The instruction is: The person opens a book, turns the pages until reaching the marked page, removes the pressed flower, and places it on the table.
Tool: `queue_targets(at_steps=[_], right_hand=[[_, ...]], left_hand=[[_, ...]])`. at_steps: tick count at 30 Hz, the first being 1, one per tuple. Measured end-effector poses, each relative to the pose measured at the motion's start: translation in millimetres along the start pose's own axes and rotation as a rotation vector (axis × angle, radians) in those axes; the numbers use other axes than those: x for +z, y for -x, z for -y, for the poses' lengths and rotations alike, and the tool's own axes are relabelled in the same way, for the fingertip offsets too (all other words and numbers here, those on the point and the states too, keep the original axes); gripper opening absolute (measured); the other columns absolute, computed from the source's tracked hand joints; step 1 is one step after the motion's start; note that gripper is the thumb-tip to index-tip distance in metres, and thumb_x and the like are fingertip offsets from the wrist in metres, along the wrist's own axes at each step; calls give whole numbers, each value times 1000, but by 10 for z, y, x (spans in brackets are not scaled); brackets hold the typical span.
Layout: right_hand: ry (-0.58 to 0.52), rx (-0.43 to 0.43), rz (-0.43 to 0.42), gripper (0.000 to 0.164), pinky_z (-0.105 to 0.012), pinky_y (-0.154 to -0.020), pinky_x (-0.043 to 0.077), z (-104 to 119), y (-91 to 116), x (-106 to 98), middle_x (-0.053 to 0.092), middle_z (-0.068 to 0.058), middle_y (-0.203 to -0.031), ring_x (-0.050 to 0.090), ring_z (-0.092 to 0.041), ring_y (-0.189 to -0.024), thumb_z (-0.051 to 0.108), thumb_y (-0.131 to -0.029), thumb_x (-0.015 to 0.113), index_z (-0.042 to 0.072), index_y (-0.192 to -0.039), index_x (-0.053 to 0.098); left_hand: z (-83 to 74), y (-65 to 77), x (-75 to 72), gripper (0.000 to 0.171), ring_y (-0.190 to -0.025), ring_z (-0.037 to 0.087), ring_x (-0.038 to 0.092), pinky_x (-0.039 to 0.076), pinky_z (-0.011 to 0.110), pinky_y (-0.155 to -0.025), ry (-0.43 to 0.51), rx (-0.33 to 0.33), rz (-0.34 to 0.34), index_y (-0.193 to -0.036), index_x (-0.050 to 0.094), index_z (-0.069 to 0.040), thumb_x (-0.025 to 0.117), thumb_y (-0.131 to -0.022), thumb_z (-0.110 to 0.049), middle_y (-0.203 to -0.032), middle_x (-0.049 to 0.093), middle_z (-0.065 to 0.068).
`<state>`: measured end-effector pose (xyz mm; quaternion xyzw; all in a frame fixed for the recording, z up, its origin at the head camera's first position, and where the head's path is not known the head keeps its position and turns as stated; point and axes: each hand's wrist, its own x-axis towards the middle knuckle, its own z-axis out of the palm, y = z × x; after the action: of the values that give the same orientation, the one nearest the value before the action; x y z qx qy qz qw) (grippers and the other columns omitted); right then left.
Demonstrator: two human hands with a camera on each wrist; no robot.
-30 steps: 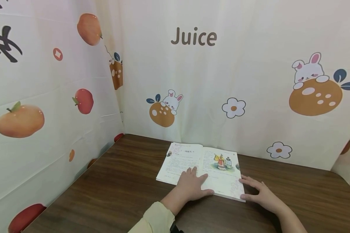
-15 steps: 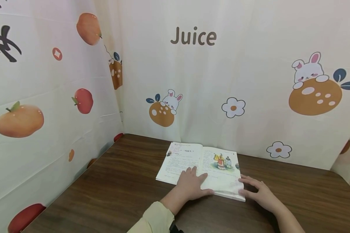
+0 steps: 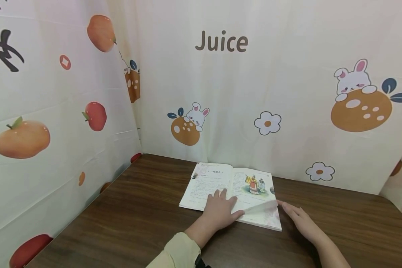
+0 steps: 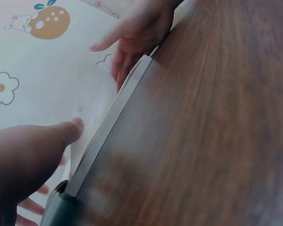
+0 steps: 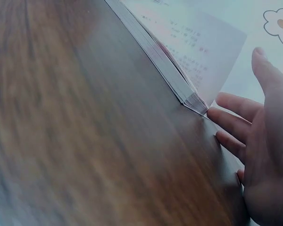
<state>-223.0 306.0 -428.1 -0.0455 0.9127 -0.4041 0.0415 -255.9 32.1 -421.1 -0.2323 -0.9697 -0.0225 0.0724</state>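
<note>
An open book (image 3: 206, 188) with printed text and a picture of robed figures lies on the table. My left hand (image 3: 219, 210) rests spread across its lower middle, thumb toward the right page. One right-hand page (image 3: 262, 205) is raised at its lower corner, its edge curving up from the book. Beside the book's right edge is my right hand (image 3: 303, 222), fingers extended and fingertips right at the page's side. In the right wrist view, the raised page (image 5: 219, 59) stands above the page block (image 5: 160, 59), with the fingers close to the block's corner and the thumb held apart.
The brown wooden table (image 3: 127, 216) reaches back to a white curtain (image 3: 234, 93) printed with rabbits, fruit and flowers. Another printed curtain (image 3: 63, 89) hangs along the left side. A pale sleeve (image 3: 179, 249) covers the left forearm.
The lower right corner of the right page has come up and bent away from the book. My right thumb has moved up toward the fingers, which have straightened; my left hand stays nearly still.
</note>
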Motion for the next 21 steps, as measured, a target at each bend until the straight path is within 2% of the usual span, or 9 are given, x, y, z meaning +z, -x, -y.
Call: queue_targets(at_steps=[5, 11, 15, 21], right_hand=[[-33, -30, -23, 62, -66, -99, -5, -5, -11, 6, 31, -29, -141, 14, -50, -132, 44, -100, 24, -4, -137, 38], [-68, -51, -44, 61, -66, -98, -5, -3, -2, 4, 32, -29, -141, 13, -49, -132, 44, -100, 26, -4, -137, 39], [-67, -42, -42, 62, -66, -99, -6, -3, 1, 3, 32, -28, -141, 12, -49, -132, 45, -100, 26, -3, -137, 39], [-59, -68, -52, 59, -65, -100, -6, -23, -9, 13, 34, -28, -140, 15, -49, -132, 42, -100, 28, -3, -136, 40]], left_hand=[[7, -2, -11, 51, -115, 24, 47, 40, 43, -82, -63, 49, -150, -117, 62, -27, 43, -87, -64, -123, 53, 4], [23, 1, -32, 25, -98, 13, 51, 41, 33, -78, -114, 171, -367, -98, 69, -26, 55, -88, -44, -101, 59, -5], [33, 10, -39, 15, -88, 11, 52, 41, 29, -72, -90, 216, -473, -90, 70, -24, 61, -86, -35, -90, 59, -8], [66, -15, -19, 7, -79, 9, 55, 40, 24, -62, 12, 211, -639, -84, 68, -22, 65, -82, -27, -81, 61, -9]])
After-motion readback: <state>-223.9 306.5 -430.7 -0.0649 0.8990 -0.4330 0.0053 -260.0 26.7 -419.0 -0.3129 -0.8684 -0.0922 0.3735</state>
